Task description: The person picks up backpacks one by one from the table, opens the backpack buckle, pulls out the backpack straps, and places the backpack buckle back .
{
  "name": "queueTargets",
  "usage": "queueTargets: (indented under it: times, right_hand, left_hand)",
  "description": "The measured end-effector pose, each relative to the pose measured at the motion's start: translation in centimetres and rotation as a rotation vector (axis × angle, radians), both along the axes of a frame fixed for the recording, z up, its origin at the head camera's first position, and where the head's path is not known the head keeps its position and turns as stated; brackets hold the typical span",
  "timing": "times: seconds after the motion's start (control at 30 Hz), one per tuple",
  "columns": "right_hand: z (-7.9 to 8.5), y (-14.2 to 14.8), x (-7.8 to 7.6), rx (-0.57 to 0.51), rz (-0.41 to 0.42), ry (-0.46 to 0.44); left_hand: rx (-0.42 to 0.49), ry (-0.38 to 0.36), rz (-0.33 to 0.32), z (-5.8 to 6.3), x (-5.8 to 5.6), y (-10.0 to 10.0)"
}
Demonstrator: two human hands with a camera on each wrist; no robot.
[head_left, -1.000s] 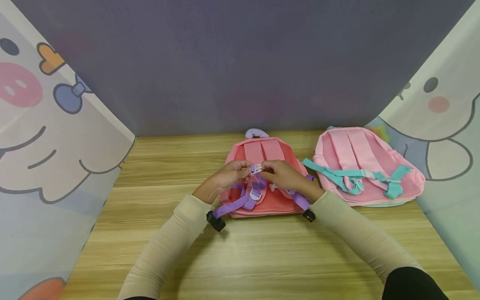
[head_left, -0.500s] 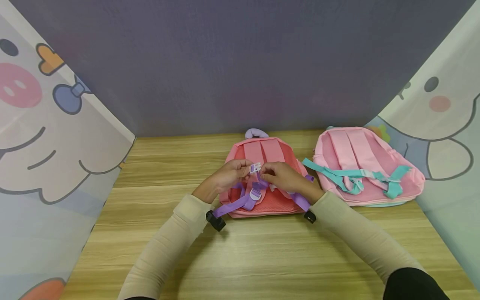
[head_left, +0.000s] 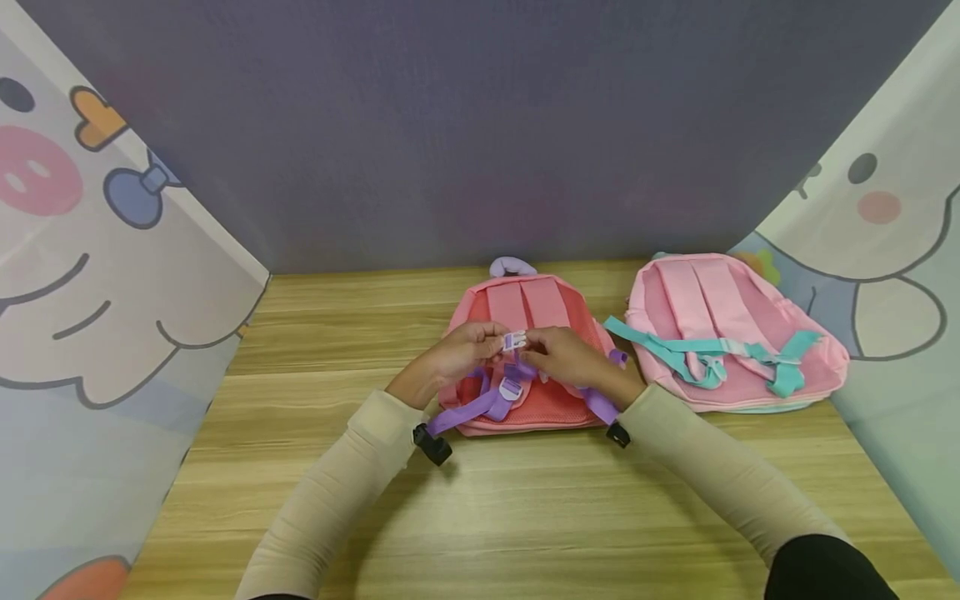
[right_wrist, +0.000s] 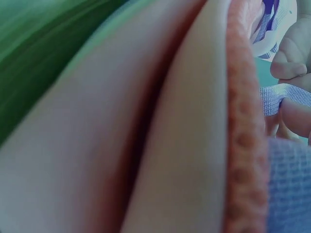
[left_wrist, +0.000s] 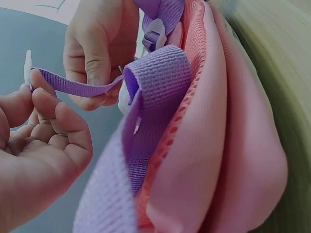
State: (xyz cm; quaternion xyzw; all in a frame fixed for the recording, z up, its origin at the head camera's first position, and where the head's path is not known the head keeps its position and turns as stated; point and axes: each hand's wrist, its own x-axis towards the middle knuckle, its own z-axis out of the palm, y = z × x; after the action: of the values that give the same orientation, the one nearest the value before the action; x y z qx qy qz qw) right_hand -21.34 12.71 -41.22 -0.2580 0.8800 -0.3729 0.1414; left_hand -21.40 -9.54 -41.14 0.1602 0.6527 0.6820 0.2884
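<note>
My left hand [head_left: 461,352] pinches a white side-release buckle [head_left: 514,341] by its strap end, over the back of a coral backpack [head_left: 480,310]. The buckle's prongs point right, close to the fingertips of my right hand [head_left: 570,354]. In the left wrist view a purple strap [left_wrist: 73,86] runs from the buckle [left_wrist: 27,65] past the right hand's thumb, and that hand appears to grip it. A strap loop [left_wrist: 160,73] stands near. The right wrist view shows mostly the bag's side [right_wrist: 160,145], with fingers [right_wrist: 297,116] on the strap [right_wrist: 282,91] at the edge.
A lighter pink backpack [head_left: 720,325] with teal straps [head_left: 675,346] lies to the right on the wooden table [head_left: 525,508]. A dark grey panel [head_left: 480,133] stands behind. Cartoon-printed panels [head_left: 127,275] flank both sides. A white slide adjuster [head_left: 511,389] sits on another purple strap.
The buckle has turned slightly and shifted a little right. My right fingertips drew away from its prongs, then came close again. Both backpacks stay in place.
</note>
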Motion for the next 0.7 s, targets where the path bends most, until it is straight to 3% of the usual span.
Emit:
queueTargets:
  times: [0.43, 0.7]
  right_hand:
    - [-0.33, 0.45, -0.34, -0.038, -0.020, -0.014]
    - [0.49, 0.66, -0.64, -0.041, -0.013, 0.069]
  left_hand:
    - [-0.057, -0.005, 0.050, -0.51, -0.04, -0.39]
    - [-0.132, 0.042, -0.012, -0.58, 0.25, -0.37]
